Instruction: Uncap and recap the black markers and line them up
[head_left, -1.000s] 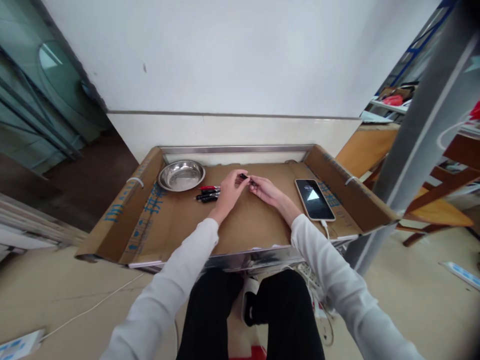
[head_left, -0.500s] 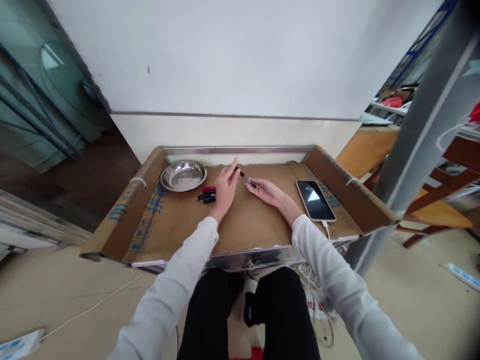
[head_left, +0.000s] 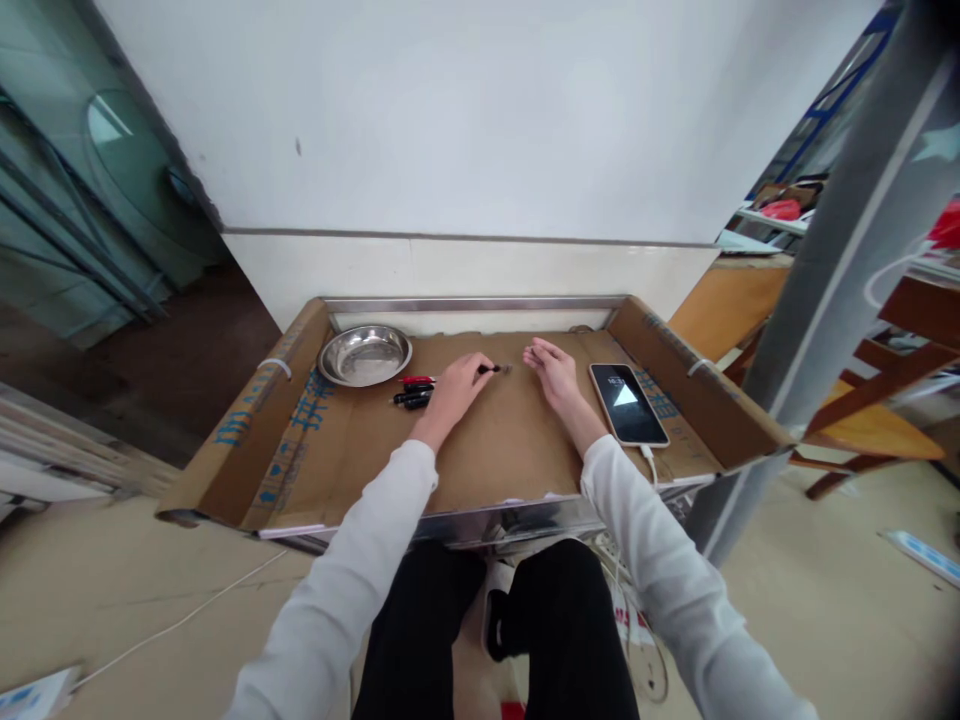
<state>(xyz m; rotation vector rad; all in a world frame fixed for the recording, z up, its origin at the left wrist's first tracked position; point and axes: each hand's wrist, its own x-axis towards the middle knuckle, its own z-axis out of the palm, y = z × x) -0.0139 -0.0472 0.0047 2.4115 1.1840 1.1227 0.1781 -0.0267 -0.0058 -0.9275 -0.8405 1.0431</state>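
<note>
My left hand [head_left: 454, 385] rests on the cardboard-lined tray [head_left: 285, 430], its fingers pinched on a thin black pen [head_left: 496, 369] whose tip points right. My right hand [head_left: 553, 368] lies a little to the right of the pen tip, palm down, fingers loosely spread and holding nothing. Just left of my left hand lie a red pen [head_left: 416, 380] and two black pens [head_left: 413, 398], side by side. A round steel bowl [head_left: 364, 354] sits at the tray's back left.
A phone [head_left: 627, 402] with a lit screen and a white cable lies at the tray's right side. Raised cardboard flaps edge the tray left and right, a white wall stands behind. A grey post and wooden furniture are at the right.
My right hand has let go of the pen and moved right, flattening onto the cardboard. My left hand has lowered the pen toward the tray surface.
</note>
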